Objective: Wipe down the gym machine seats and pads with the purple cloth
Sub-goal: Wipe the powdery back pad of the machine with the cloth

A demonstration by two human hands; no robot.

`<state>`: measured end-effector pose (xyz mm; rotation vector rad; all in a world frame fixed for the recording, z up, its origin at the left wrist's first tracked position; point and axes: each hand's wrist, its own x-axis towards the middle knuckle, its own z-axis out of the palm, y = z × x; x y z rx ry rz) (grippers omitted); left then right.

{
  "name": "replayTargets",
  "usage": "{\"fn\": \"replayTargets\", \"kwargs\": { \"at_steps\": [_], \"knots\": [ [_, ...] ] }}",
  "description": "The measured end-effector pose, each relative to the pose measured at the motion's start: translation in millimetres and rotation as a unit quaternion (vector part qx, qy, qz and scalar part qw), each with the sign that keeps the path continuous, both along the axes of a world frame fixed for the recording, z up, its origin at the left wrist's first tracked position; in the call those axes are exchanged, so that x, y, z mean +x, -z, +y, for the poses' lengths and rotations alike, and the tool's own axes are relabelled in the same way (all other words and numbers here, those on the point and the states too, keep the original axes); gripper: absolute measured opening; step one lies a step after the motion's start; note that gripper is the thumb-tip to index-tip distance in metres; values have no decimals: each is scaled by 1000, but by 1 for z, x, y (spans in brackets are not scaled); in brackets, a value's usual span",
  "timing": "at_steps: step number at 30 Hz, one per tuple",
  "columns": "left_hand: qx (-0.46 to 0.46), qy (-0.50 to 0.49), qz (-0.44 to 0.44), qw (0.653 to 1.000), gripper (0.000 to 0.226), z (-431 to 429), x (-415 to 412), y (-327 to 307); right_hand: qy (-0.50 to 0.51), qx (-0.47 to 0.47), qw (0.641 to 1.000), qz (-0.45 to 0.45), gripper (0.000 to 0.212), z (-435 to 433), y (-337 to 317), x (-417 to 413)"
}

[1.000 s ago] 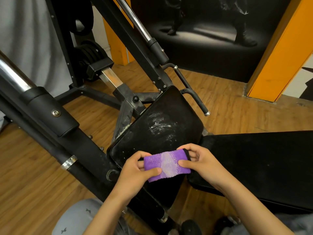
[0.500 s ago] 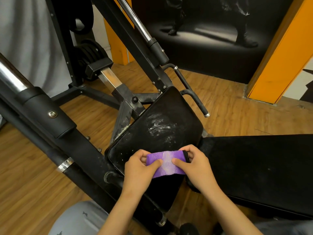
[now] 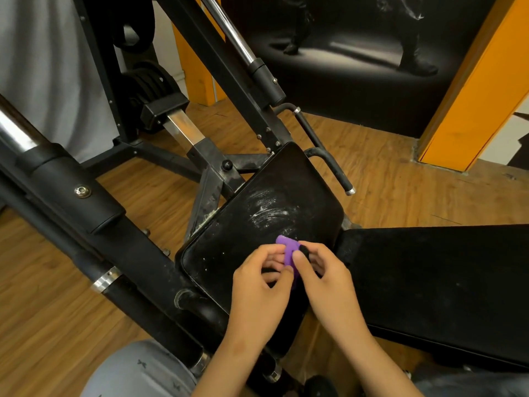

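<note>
Holding the purple cloth folded into a small wad over the near half of the black seat pad; impossible to say whether touching it or only just above. Pinched on one side by the left hand, fingers curled around the fold, and on the other side by the right hand, thumb pressing on a black trim of the cloth; nothing else in either hand. Probably gathered so tightly in order to give a firm, thick face for rubbing, since a loose cloth would only slide over the dirt. Held just below the white smears near the middle of the seat pad, so likely the first place to rub; some small white specks also toward the near left corner. Open room forward and up the slope of the seat pad, with free surface as far as its rounded far corner. To mind on the left: the pad's edge lying close to the thick black frame beam, with only a narrow gap between. To mind on the far right: the black handle standing just beside the pad's edge, easy to knock with the knuckles. On the right, almost touching the seat pad, the long back pad, faintly speckled and apparently not yet wiped, with wide free room along it. Below, wooden floor and a grey-clad knee near the frame.
</note>
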<state>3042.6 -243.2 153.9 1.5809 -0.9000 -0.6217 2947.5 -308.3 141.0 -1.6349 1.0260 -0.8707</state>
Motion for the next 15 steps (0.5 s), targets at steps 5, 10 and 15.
{"fn": "replayTargets", "kwargs": {
  "at_steps": [5,10,15],
  "knots": [
    [-1,67,38,997,45,-4,16,5,22,72,996,-55,24,-21,20,10],
    [64,-66,-144,985,22,-18,80,33,11,147,988,-53,17,-49,47,28],
    [198,-100,-411,884,27,-52,165,63,10,126,992,-5,16,-94,71,56]
  ]
}}
